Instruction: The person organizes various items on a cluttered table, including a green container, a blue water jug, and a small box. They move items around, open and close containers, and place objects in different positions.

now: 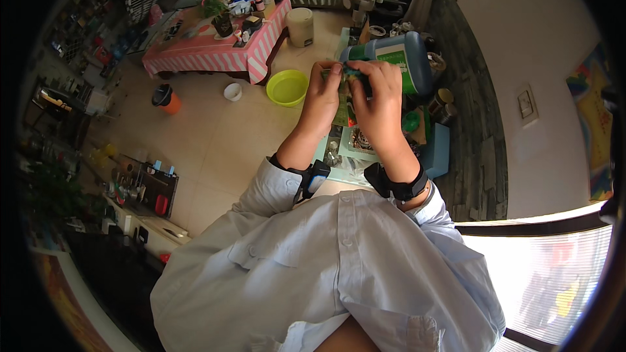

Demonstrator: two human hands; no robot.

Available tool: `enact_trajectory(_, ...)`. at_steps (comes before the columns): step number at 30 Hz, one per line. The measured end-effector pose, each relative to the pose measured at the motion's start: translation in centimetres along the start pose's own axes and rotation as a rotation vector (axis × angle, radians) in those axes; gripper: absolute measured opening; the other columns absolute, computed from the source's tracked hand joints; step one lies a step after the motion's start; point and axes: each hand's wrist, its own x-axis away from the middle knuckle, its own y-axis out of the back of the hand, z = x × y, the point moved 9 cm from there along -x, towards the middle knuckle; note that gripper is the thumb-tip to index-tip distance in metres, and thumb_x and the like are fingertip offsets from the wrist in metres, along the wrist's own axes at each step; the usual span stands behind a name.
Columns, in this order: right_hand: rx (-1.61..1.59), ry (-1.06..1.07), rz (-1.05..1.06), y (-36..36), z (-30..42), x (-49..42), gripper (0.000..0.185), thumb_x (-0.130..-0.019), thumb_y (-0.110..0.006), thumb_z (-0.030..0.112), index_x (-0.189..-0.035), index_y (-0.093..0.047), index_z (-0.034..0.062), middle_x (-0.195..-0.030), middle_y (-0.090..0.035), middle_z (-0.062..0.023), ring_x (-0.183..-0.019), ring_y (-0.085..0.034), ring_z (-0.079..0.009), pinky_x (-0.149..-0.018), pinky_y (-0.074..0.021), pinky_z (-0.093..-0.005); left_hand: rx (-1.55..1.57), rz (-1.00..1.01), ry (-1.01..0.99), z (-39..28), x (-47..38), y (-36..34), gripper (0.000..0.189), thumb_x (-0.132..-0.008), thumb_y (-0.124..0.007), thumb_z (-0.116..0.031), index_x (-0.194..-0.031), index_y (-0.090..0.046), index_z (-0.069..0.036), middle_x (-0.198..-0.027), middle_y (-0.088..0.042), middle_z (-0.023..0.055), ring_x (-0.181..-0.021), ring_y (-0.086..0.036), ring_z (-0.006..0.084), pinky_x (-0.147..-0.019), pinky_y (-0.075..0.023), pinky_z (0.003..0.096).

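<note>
Both hands are raised close together in front of me, their fingertips at the top of a green printed packet (344, 116). My left hand (323, 83) pinches its upper left edge, thumb uppermost. My right hand (376, 80) has bent fingers on the upper right part, where something dark green shows between the fingertips. The fingers hide much of the packet's upper end. Just behind my right hand a large blue-grey plastic jug (421, 61) with a green label appears. Below the hands, a clear plastic box (361, 143) with small brownish contents rests on a glass-topped table (348, 176).
A light-blue box (436, 151) and lidded jars (442, 100) stand along the grey wood-patterned wall (481, 156). On the floor are a yellow-green basin (287, 89), a white tub (233, 92), an orange bin (168, 100) and a beige bin (300, 27). A pink-clothed table (195, 56) stands beyond.
</note>
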Motion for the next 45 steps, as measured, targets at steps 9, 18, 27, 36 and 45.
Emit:
enact_trajectory(9,-0.022,-0.008,0.069,-0.2,0.8,2.2,0.029,-0.067,-0.065,-0.005,-0.096,-0.062,0.0035,-0.087,-0.057,-0.0111,-0.084,-0.052,-0.031,-0.075,-0.0431,-0.0379,0.128,-0.05,0.072,0.4,-1.5,0.7,0.031,-0.098,-0.044,-0.037,-0.103,-0.051,-0.007,-0.093,-0.056,0.0035,-0.084,-0.054,0.012,-0.075,-0.0453,0.0263)
enact_trajectory(18,-0.167,-0.446,-0.102,3.0,-7.6,1.6,0.022,-0.083,-0.064,0.002,-0.105,-0.061,0.0027,-0.096,-0.062,-0.0068,-0.09,-0.058,-0.016,-0.078,-0.0444,-0.0281,0.356,0.247,0.261,3.6,-0.5,-2.9,0.056,-0.091,-0.045,-0.057,-0.115,-0.053,-0.007,-0.103,-0.062,0.0096,-0.091,-0.064,0.0239,-0.076,-0.0544,0.0393)
enact_trajectory(27,-0.51,-0.451,-0.016,1.5,-6.3,3.4,0.026,-0.079,-0.068,0.003,-0.103,-0.059,0.0005,-0.089,-0.059,-0.0081,-0.086,-0.057,-0.0192,-0.078,-0.0458,-0.0283,0.388,0.11,0.202,3.2,-1.7,-2.1,0.059,-0.09,-0.047,-0.053,-0.121,-0.05,-0.003,-0.114,-0.059,0.0133,-0.103,-0.059,0.0248,-0.09,-0.0476,0.0382)
enact_trajectory(36,-0.35,-0.332,-0.008,3.2,-6.5,2.7,0.025,-0.075,-0.066,-0.002,-0.099,-0.062,0.0037,-0.09,-0.06,-0.0087,-0.085,-0.054,-0.0235,-0.073,-0.0444,-0.0315,0.573,0.399,0.323,1.9,-1.0,-5.8,0.048,-0.092,-0.037,-0.033,-0.124,-0.051,0.0,-0.128,-0.053,0.017,-0.112,-0.054,0.0281,-0.097,-0.0428,0.0397)
enact_trajectory(45,-0.352,-0.582,-0.134,4.5,-9.8,4.7,0.023,-0.082,-0.064,-0.001,-0.104,-0.059,0.0021,-0.09,-0.06,-0.0059,-0.08,-0.056,-0.0142,-0.07,-0.0463,-0.0265,0.827,0.411,0.418,3.2,-1.2,-5.9,0.045,-0.092,-0.035,-0.032,-0.12,-0.055,-0.002,-0.12,-0.057,0.019,-0.101,-0.059,0.0314,-0.087,-0.0484,0.0436)
